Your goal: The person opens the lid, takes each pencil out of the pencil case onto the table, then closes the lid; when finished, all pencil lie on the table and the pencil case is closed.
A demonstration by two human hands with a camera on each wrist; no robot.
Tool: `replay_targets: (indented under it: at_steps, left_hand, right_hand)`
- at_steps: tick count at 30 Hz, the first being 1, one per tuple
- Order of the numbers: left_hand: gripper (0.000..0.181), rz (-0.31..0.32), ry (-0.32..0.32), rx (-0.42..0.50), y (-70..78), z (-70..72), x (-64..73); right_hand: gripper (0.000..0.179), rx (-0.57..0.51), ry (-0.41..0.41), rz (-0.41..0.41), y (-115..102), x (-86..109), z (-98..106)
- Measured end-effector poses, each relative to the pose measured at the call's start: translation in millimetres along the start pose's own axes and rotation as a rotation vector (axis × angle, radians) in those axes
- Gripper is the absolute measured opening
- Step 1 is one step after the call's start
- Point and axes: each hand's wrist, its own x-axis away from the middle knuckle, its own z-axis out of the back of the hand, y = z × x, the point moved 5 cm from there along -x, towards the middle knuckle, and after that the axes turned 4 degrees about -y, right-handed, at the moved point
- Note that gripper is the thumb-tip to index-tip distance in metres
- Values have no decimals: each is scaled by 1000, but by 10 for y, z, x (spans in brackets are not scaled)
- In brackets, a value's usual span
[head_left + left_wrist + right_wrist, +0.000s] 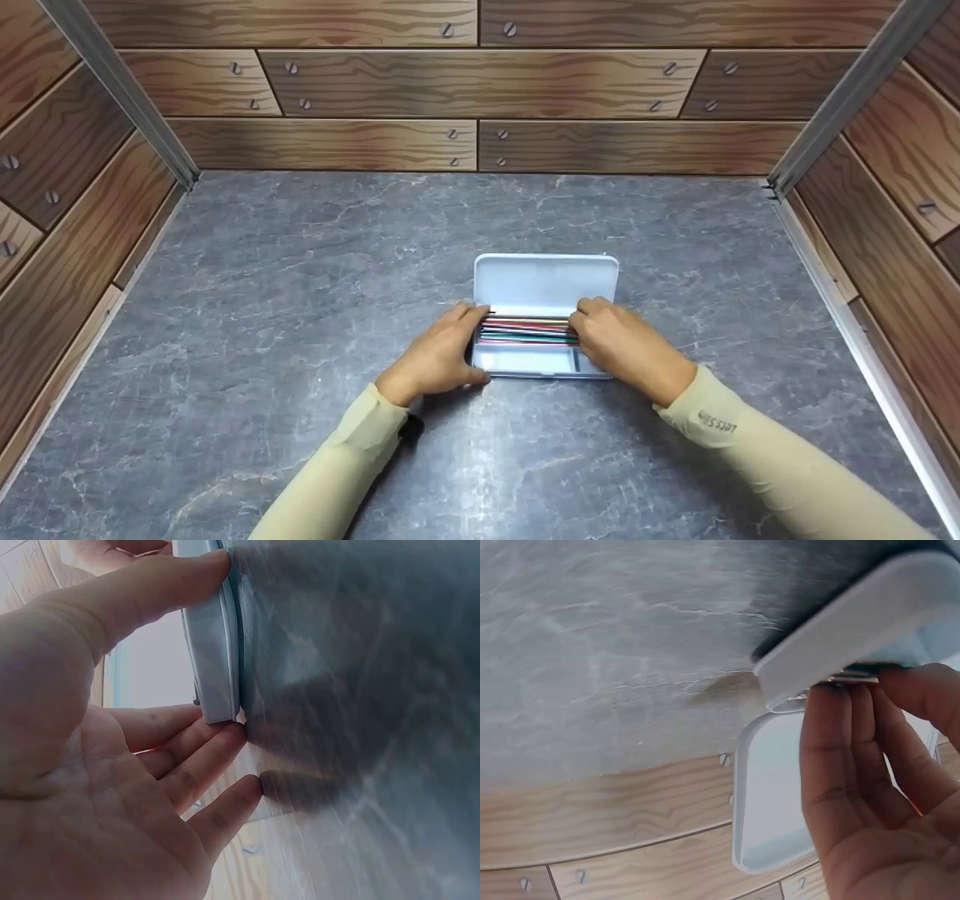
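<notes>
An open, pale plastic pencil case (525,360) lies on the surface, its lid (546,281) raised at the back. Inside, a row of thin coloured pencils (525,330) runs lengthwise. My left hand (439,352) holds the case's left end, thumb at the front edge and fingers towards the back; in the left wrist view the thumb presses on the case wall (214,652). My right hand (622,341) reaches into the right part, thumb and curled fingers pinching the pencils' right ends, which the hand mostly hides. The case's right end wall (840,637) sits beside those fingers.
A grey marbled tabletop (300,285) spreads around the case. Wood-patterned panels (480,82) stand at the back and both sides, with metal posts (847,97) at the back corners. A front compartment (525,358) runs along the near side of the case.
</notes>
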Motion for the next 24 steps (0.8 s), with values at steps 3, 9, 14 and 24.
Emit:
replay_targets:
  at_steps: [3,9,14,24]
  left_hand:
    - [102,2,1,-5,9,5,6]
    - [103,-9,7,-18,8,11,-3]
    - [103,-2,1,-7,-7,17,-11]
    - [103,1,-4,17,-6,13,5]
  right_hand:
    - [7,21,31,17,-11,17,-8]
    - [12,-30,48,-10,35,34,-16]
    - [14,-106,52,-10,78,49,-18]
    - [18,-228,102,-26,131,171,98]
